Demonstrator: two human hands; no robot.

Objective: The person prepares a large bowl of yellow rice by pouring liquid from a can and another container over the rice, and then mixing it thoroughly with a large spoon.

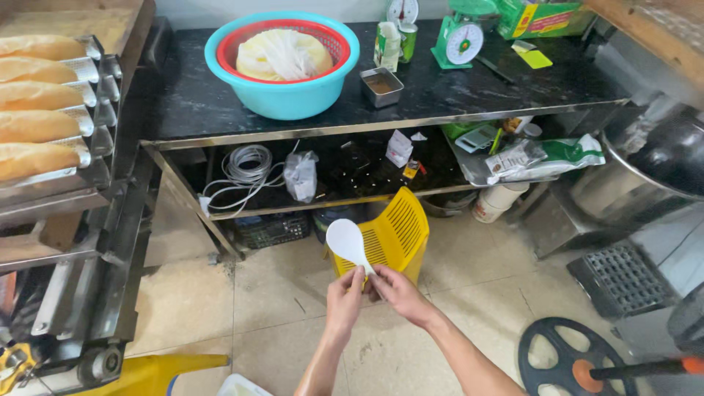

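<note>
I hold a white plastic spoon [347, 244] by its handle, my left hand [345, 297] and right hand [397, 292] meeting beneath its bowl, the fingers [358, 277] of both pinched on the handle. The spoon stands tilted just in front of the yellow slotted basket [396, 233], which sits on the tiled floor [279, 308]. Above and behind the basket, the black surface [191, 103] carries a turquoise basin [282, 95] and a green scale [460, 37].
</note>
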